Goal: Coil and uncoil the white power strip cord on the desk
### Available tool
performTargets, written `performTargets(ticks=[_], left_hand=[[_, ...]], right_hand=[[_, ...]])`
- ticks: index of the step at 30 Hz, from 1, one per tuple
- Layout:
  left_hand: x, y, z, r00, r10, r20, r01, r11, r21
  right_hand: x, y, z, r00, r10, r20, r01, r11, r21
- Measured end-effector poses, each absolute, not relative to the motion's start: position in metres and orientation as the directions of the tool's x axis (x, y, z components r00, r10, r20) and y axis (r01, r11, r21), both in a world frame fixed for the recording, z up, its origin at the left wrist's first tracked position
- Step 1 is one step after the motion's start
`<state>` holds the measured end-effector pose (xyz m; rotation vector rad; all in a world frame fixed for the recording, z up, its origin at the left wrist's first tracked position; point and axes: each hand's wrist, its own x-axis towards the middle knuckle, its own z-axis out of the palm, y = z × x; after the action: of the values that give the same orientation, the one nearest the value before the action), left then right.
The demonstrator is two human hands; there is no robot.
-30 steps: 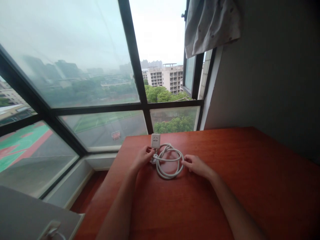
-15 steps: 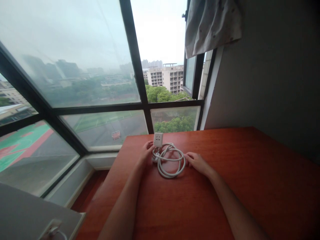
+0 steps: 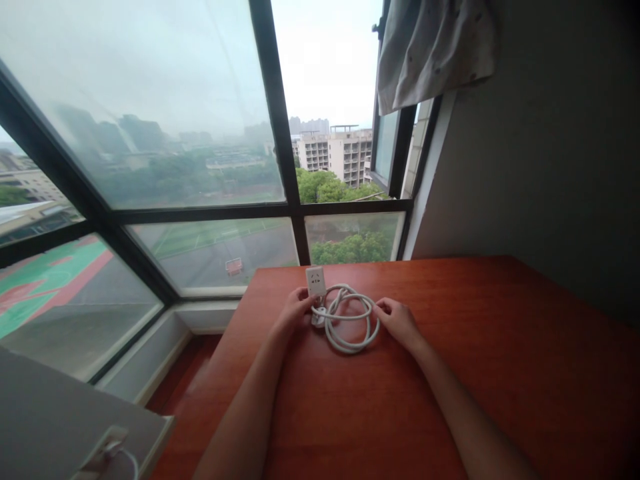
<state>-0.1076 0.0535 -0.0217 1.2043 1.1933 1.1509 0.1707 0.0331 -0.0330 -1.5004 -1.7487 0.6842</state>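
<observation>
A white extension cord lies coiled on the reddish-brown table [image 3: 360, 413]. Its socket block [image 3: 316, 281] stands up at the coil's left, face toward me, tilted slightly to the left. My left hand [image 3: 293, 312] grips the lower part of that block between thumb and fingers. Beside it, close under the block, sits the white plug [image 3: 318, 317], partly covered by cable. The grey-white cable [image 3: 350, 348] forms several loose loops to the right. At the loops' right edge, my right hand [image 3: 397, 321] pinches the cable between thumb and forefinger.
Large dark-framed windows [image 3: 200, 215] rise beyond the table's back edge. A pale curtain [image 3: 435, 60] hangs at upper right by a grey wall [image 3: 540, 153]. At lower left, a wall outlet [image 3: 107, 450] has a white cord in it.
The cable loops and plug have shifted a little to the right along with my right hand. The socket block now leans slightly left. The camera view has turned slightly.
</observation>
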Motion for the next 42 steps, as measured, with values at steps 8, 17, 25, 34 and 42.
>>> performTargets(ticks=[8, 17, 25, 34, 42], left_hand=[[-0.093, 0.043, 0.002, -0.180, 0.918, 0.353, 0.693, -0.136, 0.708], [-0.064, 0.025, 0.018, 0.122, 0.900, 0.418, 0.982, -0.171, 0.083], [-0.063, 0.026, 0.016, 0.058, 0.927, 0.372, 0.987, -0.110, 0.120], [-0.064, 0.028, 0.011, 0.055, 0.923, 0.382, 0.980, -0.124, 0.159], [-0.061, 0.027, 0.013, 0.039, 0.915, 0.402, 0.977, -0.119, 0.178]], right_hand=[[0.169, 0.032, -0.031, -0.094, 0.979, 0.178, 0.640, 0.197, -0.743], [0.168, 0.031, -0.032, -0.100, 0.977, 0.187, 0.636, 0.208, -0.743], [0.168, 0.033, -0.037, -0.122, 0.973, 0.198, 0.640, 0.230, -0.733], [0.168, 0.032, -0.035, -0.134, 0.970, 0.202, 0.642, 0.240, -0.728], [0.168, 0.032, -0.035, -0.136, 0.971, 0.196, 0.635, 0.237, -0.735]])
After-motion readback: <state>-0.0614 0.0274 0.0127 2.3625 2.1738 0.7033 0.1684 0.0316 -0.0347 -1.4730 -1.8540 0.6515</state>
